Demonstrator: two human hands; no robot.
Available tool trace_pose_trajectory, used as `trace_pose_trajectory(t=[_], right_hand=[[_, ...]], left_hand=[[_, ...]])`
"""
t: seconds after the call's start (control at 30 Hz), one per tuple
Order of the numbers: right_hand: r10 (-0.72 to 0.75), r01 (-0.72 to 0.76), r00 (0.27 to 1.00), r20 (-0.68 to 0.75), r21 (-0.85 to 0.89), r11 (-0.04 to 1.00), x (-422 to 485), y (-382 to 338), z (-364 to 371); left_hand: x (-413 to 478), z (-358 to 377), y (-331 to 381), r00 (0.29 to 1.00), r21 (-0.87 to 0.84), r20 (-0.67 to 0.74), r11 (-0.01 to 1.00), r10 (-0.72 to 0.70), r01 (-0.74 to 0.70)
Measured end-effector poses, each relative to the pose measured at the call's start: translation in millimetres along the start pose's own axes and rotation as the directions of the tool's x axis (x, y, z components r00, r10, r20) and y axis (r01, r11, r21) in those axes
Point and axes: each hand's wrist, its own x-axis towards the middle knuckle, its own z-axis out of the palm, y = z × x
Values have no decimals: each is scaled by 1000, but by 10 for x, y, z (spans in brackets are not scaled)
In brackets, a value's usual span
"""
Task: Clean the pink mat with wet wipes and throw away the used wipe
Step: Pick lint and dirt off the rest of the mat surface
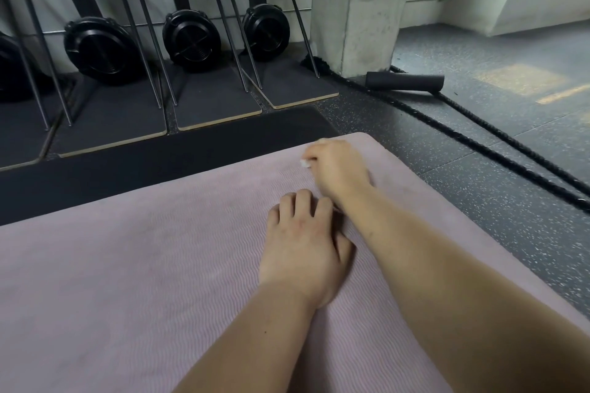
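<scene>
Corner work on the pink mat (pixel 143 281)

The pink mat lay flat across the speckled rubber floor (pixel 479 169) and filled most of my view, with its far edge against a black mat (pixel 159 163) and its far right corner rounded off near the battle rope (pixel 463 134). I could not tell from the ribbed surface which parts were wet.

My left hand (pixel 303 249) rested on the mat near the middle. Its fingers were loosely bent and held nothing, so I took it to be bracing my weight. My right hand (pixel 338 166) reached past it to that far corner, knuckles up, fingers closed around the wet wipe (pixel 305 163). Only a small white tuft of the wipe showed at my fingertips, with the rest bunched inside my grip.

I judged the step in hand to be wiping that corner. To do it well, I needed the wipe spread flatter under my fingers, because a wad covers little. I needed strokes that ran along the ribs and overlapped, carried right over the edge. My left hand needed to press down so the mat could not creep or ruck. I saw no bin.
</scene>
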Motion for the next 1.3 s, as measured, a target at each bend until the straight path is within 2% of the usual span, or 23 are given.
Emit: trace_pose_trajectory(t=[0.07, 0.13, 0.23, 0.33, 0.4, 0.5, 0.6, 0.67, 0.73, 0.87, 0.93, 1.0, 1.07, 1.13, 1.2, 1.27, 1.3], right_hand=[[-168, 168, 985, 45, 5, 986, 35, -78, 57], [-144, 145, 989, 26, -66, 987, 113, 47, -18], [99, -122, 988, -119, -198, 973, 204, 391, -214], [316, -352, 924, -214, -154, 923, 250, 668, -353], [385, -415, 890, -244, -84, 906, 285, 714, -325], [333, -341, 913, -235, 5, 940, 295, 566, -192], [169, -148, 965, -200, 112, 983, 314, 424, -143], [91, -71, 980, -179, 117, 991, 347, 461, -150], [117, -108, 974, -195, 55, 993, 355, 569, -177], [339, -347, 915, -219, 2, 938, 312, 713, -288], [356, -362, 901, -247, 24, 932, 304, 633, -255], [256, -244, 936, -243, 76, 967, 305, 449, -160], [79, -62, 985, -151, 117, 991, 262, 233, -84], [-24, 34, 994, -109, 91, 995, 235, 128, -83], [36, -37, 993, -113, -9, 999, 291, 224, -160], [193, -201, 976, -99, -77, 977, 338, 445, -253], [260, -273, 956, -139, -90, 958, 339, 572, -271]], left_hand=[[-5, -4, 0, 1000, -1, 0, 1000, 0, 0], [-6, -9, 4, 1000, 5, 1, 1000, 7, -7], [1, -9, 0, 1000, 2, 3, 1000, 14, -14], [3, 8, -9, 1000, 1, 1, 1000, 14, -14], [8, 16, -12, 1000, 12, 8, 1000, 16, -16], [13, 21, -12, 1000, 21, 14, 1000, 18, -19], [5, 15, -10, 1000, 18, 12, 1000, 21, -22], [4, 15, -11, 1000, 22, 16, 999, 24, -25], [5, 12, -9, 1000, 15, 10, 1000, 26, -26], [6, 17, -5, 1000, 22, 9, 1000, 16, -16], [4, 17, -5, 1000, 25, 9, 1000, 17, -17], [12, 24, -14, 1000, 21, 3, 1000, 19, -19], [9, 29, -13, 1000, 16, -3, 1000, 19, -19], [4, 25, -10, 1000, 19, -6, 1000, 15, -15], [4, 25, -6, 1000, 19, -3, 1000, 16, -16], [8, 27, -5, 1000, 21, -6, 1000, 16, -16], [8, 26, -9, 1000, 19, -5, 1000, 15, -15]])
